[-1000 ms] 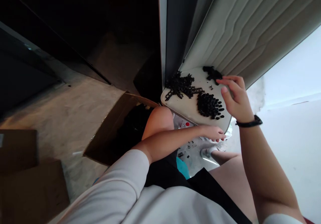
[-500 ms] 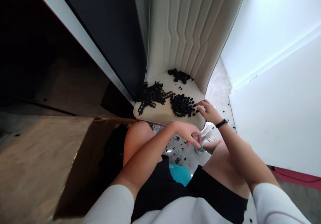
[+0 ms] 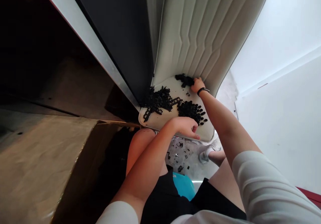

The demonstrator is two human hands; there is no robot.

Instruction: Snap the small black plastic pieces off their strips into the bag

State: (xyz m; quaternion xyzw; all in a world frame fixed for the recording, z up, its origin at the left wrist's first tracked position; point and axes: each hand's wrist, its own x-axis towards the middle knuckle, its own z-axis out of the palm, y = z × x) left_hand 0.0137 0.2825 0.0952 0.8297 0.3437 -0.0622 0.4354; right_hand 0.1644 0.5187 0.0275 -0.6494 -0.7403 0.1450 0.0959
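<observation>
Your right hand point(image 3: 197, 84) touches the black pile point(image 3: 184, 80) leftward, grip hidden; your left hand point(image 3: 185, 126), half-open, seemingly empty, has round black pieces point(image 3: 190, 109) just beyond.

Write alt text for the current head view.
A person's right hand is at a black clump at the back of a pale seat. The left hand hangs loosely curled by the front edge, near a pile of round black pieces; a black tangle lies to the left.
</observation>
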